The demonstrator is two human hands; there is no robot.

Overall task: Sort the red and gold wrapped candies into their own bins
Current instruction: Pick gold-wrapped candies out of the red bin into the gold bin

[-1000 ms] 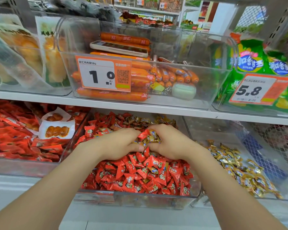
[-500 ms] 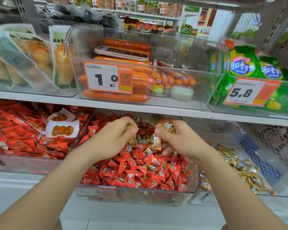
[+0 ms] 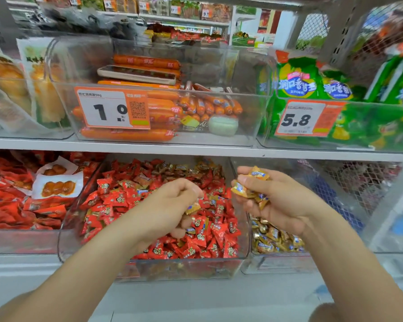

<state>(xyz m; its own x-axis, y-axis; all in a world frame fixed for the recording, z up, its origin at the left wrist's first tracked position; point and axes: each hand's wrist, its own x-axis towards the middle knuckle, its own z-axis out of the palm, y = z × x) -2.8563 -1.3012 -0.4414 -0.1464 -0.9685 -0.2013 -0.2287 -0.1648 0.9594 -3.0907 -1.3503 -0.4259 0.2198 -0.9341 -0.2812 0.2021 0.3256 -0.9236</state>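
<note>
Your left hand (image 3: 170, 205) hovers over the middle bin (image 3: 184, 267), which is heaped with red candies (image 3: 209, 231) and some gold ones toward the back, and its fingers are curled, pinching one gold candy (image 3: 192, 208). Your right hand (image 3: 272, 201) is just beside it, above the right bin (image 3: 277, 264), with its fingers clamped on a bunch of gold candies (image 3: 257, 174). A gold pile (image 3: 272, 238) lies in that bin below.

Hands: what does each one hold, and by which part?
The right hand grips a bunch of gold candies between thumb and fingers, by their wrappers. The left hand pinches one gold candy by its upper edge.
</note>
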